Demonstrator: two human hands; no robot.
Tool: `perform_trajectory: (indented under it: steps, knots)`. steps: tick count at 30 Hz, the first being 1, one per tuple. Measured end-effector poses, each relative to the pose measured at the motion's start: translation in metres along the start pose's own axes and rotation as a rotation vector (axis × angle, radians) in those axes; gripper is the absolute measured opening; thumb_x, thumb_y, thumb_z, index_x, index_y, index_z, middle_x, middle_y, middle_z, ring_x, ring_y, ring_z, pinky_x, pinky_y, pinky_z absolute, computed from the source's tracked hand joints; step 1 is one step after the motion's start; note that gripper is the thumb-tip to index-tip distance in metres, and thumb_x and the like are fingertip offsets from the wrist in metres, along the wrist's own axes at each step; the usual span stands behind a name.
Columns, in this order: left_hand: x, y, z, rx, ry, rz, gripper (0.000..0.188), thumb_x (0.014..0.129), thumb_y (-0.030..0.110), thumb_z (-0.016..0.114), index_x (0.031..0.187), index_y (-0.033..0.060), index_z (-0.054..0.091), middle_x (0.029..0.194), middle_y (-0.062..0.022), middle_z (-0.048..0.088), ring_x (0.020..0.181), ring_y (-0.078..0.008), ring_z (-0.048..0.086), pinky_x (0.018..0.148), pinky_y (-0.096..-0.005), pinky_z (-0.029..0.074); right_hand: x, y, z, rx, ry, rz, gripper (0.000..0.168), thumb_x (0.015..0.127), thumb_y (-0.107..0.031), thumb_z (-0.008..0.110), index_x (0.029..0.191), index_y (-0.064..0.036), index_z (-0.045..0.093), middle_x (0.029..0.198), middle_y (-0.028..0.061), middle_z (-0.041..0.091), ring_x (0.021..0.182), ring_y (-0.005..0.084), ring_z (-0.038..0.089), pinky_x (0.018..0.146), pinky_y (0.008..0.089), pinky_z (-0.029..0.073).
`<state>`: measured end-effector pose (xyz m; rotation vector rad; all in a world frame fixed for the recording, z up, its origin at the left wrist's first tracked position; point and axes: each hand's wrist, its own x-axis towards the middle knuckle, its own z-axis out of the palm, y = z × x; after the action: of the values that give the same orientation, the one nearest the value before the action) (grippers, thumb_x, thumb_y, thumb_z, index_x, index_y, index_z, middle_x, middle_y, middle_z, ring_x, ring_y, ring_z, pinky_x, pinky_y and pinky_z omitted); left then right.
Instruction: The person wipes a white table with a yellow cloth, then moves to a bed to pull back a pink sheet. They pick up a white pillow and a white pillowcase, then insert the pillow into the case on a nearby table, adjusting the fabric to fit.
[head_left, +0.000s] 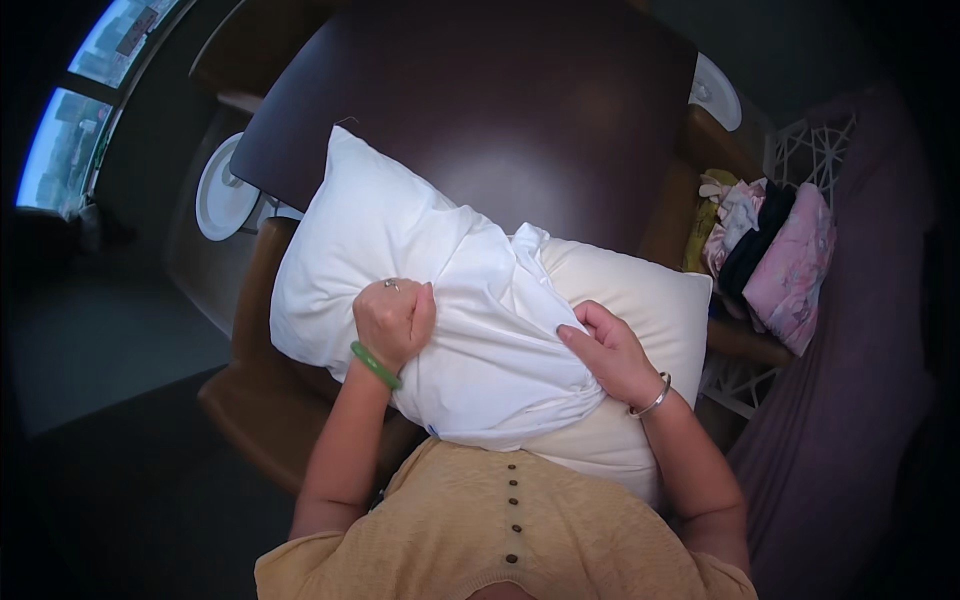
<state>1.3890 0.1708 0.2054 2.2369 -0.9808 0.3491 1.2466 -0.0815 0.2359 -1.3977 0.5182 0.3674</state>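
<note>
A cream pillow (637, 285) lies across the near edge of the table, close against my body. A white pillowcase (480, 300) covers its left part, and the right part of the pillow is bare. My left hand (394, 319), with a green bangle at the wrist, is a fist on the left side of the pillowcase and grips its fabric. The case's open edge is bunched and wrinkled near my right hand (607, 349), which pinches that edge between thumb and fingers. A silver bangle circles the right wrist.
Beyond the pillow is a dark, glossy table (465, 97). Brown chairs (262, 405) stand around it. Folded clothes (787, 262) are piled on a seat at the right, beside a purple curtain (855, 337). Round white bases (225, 187) show past the table's left and right edges.
</note>
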Motion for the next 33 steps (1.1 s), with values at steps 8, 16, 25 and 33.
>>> perform_trajectory:
  steps: [8, 16, 25, 33]
  knots:
    - [0.045, 0.038, -0.029, -0.225, 0.058, 0.163, 0.039, 0.075, 0.004, 0.068, 0.050, 0.0100, 0.038, 0.046, -0.0045, 0.038, 0.039, -0.0233, 0.040, 0.041, -0.0346, 0.030, 0.069, -0.077, 0.026, -0.679, 0.159, -0.042, 0.055, 0.089, -0.049, 0.060, 0.096, 0.005, 0.062, 0.084, 0.0141, 0.066, 0.076, 0.0210, 0.062, 0.073, 0.0325, 0.049]
    - [0.077, 0.051, -0.084, -0.020, 0.174, 0.443, 0.033, 0.070, 0.004, 0.069, 0.054, 0.0089, 0.040, 0.050, -0.0026, 0.035, 0.041, -0.0187, 0.039, 0.041, -0.0313, 0.029, 0.053, -0.113, 0.028, 0.303, 0.062, -0.146, 0.032, 0.090, -0.017, 0.065, 0.114, 0.003, 0.059, 0.105, 0.0108, 0.065, 0.088, 0.0174, 0.065, 0.081, 0.0282, 0.052]
    - [0.054, -0.062, -0.041, 0.279, 0.230, -0.156, 0.028, 0.085, 0.012, 0.065, 0.060, 0.0069, 0.052, 0.058, -0.0077, 0.052, 0.056, -0.0314, 0.053, 0.060, -0.0426, 0.041, 0.061, -0.065, 0.053, 0.557, 0.304, -0.362, 0.028, 0.091, -0.009, 0.059, 0.117, -0.001, 0.054, 0.106, 0.0080, 0.061, 0.094, 0.0142, 0.058, 0.085, 0.0268, 0.048]
    - [-0.008, 0.076, 0.053, -0.104, -0.077, -0.121, 0.014, 0.076, -0.003, 0.059, 0.088, -0.0022, 0.050, 0.085, -0.0184, 0.053, 0.085, -0.0396, 0.052, 0.074, -0.0432, 0.045, 0.075, -0.026, 0.038, 0.026, 0.127, -0.207, 0.020, 0.090, -0.014, 0.056, 0.107, -0.005, 0.053, 0.085, 0.0069, 0.061, 0.076, 0.0119, 0.056, 0.070, 0.0249, 0.045]
